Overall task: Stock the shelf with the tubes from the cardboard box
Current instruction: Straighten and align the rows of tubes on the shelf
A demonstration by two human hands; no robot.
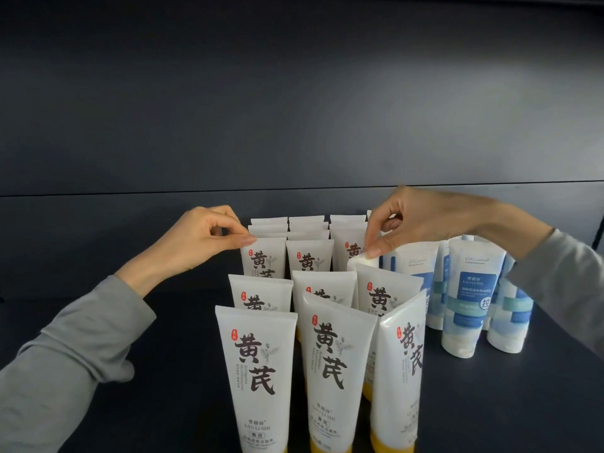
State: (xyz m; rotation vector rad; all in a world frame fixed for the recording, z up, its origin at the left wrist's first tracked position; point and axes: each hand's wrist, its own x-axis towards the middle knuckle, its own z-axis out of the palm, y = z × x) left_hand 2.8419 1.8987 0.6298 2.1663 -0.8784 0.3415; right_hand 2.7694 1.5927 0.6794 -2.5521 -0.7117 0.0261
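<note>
Shelf (539,403) dark, matte; back panel (294,109) dark. Left hand (202,240) pinches upright tube (263,261) top; right hand (418,223) pinches tilted tube (358,261).

tubes (336,361) in rows on shelf (130,403), pouches (470,295) right

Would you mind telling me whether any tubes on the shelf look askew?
Yes. The front right tube is turned sideways and leans toward the front middle tube, which faces squarely forward. The back tube pinched by the right hand sits tilted, its top edge bent over.
</note>
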